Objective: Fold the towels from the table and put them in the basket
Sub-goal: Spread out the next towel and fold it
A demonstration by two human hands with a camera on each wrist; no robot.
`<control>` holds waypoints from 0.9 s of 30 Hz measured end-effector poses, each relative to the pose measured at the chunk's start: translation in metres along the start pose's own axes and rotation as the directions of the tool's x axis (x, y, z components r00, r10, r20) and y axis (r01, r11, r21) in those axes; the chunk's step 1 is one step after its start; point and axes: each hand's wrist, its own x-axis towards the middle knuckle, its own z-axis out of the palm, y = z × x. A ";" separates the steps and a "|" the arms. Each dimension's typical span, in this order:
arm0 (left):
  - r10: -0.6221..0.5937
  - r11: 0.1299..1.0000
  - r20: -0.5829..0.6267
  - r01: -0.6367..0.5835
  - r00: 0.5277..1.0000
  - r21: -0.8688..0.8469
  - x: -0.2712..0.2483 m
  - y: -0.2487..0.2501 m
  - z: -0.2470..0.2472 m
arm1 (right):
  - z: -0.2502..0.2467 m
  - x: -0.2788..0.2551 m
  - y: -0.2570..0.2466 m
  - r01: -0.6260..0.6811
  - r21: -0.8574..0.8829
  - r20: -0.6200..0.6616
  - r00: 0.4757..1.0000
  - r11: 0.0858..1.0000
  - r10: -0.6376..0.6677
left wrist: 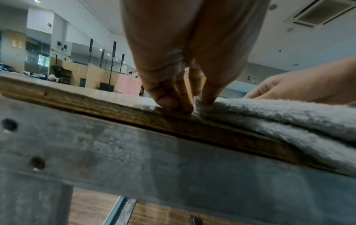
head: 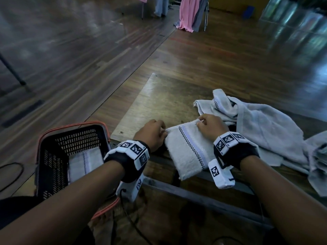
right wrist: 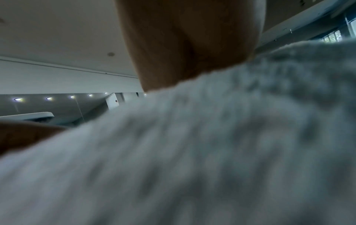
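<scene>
A folded white towel [head: 187, 149] with a checkered stripe lies at the table's near edge, its near end hanging over. My left hand [head: 163, 132] pinches its far left corner. In the left wrist view the thumb [left wrist: 208, 97] sits on the towel [left wrist: 269, 117] and the fingers [left wrist: 173, 103] touch the tabletop beside it. My right hand [head: 200, 122] pinches the far right corner. The right wrist view is mostly blurred towel [right wrist: 212, 152] under my palm. The black basket [head: 51, 156] stands left of the table, with a folded towel [head: 85, 161] inside.
A heap of unfolded white towels [head: 256, 124] lies on the wooden table [head: 159, 96] just right of my hands. More towel folds [head: 318, 156] sit at the right edge. Cables [head: 10, 174] run on the floor by the basket. Pink cloth [head: 187, 13] hangs far behind.
</scene>
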 end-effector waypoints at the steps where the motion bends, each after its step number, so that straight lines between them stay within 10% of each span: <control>1: 0.021 1.000 -0.002 -0.021 1.000 0.004 0.001 0.001 -0.001 | -0.002 -0.003 0.001 -0.003 0.017 0.032 0.999 1.000 0.003; 12: 0.303 0.922 0.228 -0.345 0.925 0.176 0.010 0.042 0.013 | -0.031 -0.087 0.066 -0.008 0.075 0.182 0.983 0.997 -0.006; 27: 0.362 0.887 0.088 -0.371 0.928 0.276 0.018 0.089 0.057 | -0.046 -0.107 0.109 -0.109 0.176 -0.054 0.991 0.978 0.120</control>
